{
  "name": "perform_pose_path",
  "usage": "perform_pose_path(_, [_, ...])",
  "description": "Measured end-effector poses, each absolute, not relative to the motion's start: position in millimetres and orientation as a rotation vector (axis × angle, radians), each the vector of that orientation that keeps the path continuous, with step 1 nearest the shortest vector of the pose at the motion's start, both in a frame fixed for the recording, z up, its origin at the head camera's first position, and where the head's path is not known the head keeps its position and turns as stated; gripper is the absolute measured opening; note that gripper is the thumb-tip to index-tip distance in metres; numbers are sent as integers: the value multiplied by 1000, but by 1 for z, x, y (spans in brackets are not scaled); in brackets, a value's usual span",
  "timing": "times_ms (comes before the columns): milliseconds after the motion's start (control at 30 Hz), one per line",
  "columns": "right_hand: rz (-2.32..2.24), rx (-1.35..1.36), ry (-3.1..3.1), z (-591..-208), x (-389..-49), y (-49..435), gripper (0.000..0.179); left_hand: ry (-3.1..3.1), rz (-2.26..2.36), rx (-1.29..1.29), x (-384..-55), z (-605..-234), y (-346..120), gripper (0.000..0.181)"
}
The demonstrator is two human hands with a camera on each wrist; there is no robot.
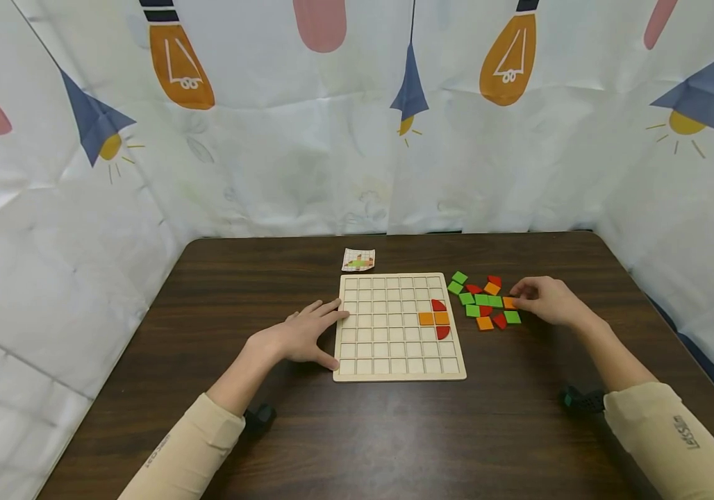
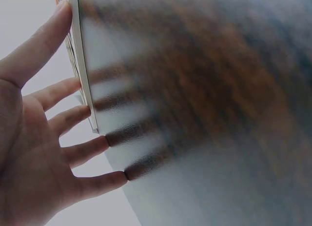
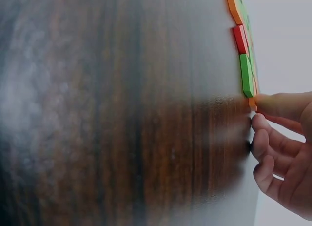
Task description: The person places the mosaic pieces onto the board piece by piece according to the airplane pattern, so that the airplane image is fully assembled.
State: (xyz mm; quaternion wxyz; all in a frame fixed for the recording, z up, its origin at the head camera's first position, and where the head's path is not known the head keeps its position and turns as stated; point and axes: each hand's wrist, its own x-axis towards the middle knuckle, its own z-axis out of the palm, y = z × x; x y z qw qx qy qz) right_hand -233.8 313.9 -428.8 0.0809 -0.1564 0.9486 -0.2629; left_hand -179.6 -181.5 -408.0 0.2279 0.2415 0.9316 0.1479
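My left hand (image 1: 307, 333) has its fingers spread, with thumb and fingertips at the left edge of a pale wooden grid board (image 1: 372, 347). On the board's right side sit two orange square tiles (image 1: 426, 319), with a red rounded tile (image 1: 438, 305) above and another red rounded tile (image 1: 443, 333) below. To the right of the board, my right hand (image 1: 544, 298) pinches an orange tile (image 1: 509, 303) at the right end of a loose group of tiles. In the right wrist view that orange tile (image 3: 252, 103) shows at the thumb tip, beside a green tile (image 3: 247, 75).
Loose green tiles (image 1: 472, 311), red tiles (image 1: 499, 320) and orange tiles (image 1: 485, 323) lie on the dark wooden table (image 1: 357, 430) right of the board. Behind the board lies a small picture card (image 1: 358, 260). A printed curtain (image 1: 307, 167) hangs around the table.
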Motion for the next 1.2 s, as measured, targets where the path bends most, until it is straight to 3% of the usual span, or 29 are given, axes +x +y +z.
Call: perform_pose_path(1200, [-854, -524, 2841, -423, -231, 312, 27, 2568, 435, 649, -178, -407, -180, 98])
